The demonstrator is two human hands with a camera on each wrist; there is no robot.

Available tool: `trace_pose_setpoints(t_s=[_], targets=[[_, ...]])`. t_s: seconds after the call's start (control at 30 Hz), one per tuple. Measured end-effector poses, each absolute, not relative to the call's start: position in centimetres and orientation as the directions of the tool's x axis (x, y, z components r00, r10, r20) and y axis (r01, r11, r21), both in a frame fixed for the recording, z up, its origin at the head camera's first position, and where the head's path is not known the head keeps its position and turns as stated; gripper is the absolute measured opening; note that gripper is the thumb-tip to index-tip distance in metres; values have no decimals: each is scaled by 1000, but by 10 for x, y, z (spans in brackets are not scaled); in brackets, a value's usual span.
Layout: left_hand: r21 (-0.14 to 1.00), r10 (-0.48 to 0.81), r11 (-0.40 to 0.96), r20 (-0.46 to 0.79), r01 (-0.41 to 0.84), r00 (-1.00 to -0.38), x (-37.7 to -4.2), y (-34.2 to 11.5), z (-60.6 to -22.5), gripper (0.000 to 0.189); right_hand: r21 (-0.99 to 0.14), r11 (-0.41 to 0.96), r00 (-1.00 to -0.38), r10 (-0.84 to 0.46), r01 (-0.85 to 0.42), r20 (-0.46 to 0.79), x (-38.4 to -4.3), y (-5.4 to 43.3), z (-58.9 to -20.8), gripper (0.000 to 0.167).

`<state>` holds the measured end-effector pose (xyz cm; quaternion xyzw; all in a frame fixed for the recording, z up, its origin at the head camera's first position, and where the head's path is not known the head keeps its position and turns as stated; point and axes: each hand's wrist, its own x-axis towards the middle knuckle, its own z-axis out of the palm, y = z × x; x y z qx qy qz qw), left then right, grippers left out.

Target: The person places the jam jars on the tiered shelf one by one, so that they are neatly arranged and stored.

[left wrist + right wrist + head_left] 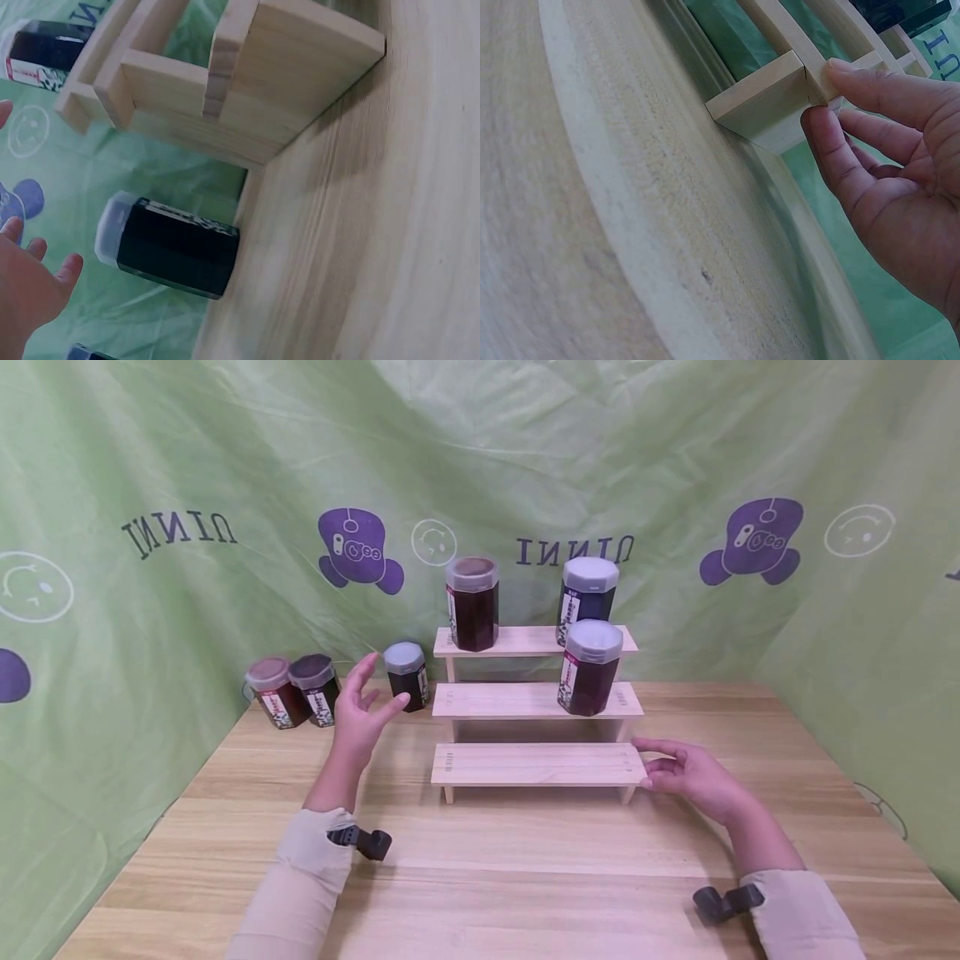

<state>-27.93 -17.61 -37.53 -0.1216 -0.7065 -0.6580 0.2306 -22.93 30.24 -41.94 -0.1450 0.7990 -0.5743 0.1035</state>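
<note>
A three-tier wooden display stand [537, 764] stands on the table. My right hand [693, 777] pinches the right end of its lowest step between thumb and fingers; the right wrist view shows the thumb and a fingertip [844, 67] on the board's end. My left hand [360, 714] is raised with fingers spread, holding nothing, beside a dark jar with a pale lid [408, 681]. That jar [180, 247] stands upright left of the stand. On the top step are a dark brown jar [474, 610] and a dark blue-labelled jar [588, 593]. Another dark jar [587, 677] sits on the middle step's right.
Two more jars, one reddish [281, 697] and one dark [318, 693], stand close together at the table's back left. A green printed curtain [480, 460] hangs behind and at both sides of the wooden table [525, 877].
</note>
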Motion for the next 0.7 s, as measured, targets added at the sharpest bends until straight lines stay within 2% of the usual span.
trace_pose_setpoints(t_s=[0.43,0.7], targets=[[902,-158,57,431,427,-888,-295,-181,-381,75,-955,271,-932,-363,-120,14,-228,302,-418,70],[895,-209,121,446,430,-870,-306,-180,-389,72,-957,268,-932,-362,-113,8,-228,302,-418,70]])
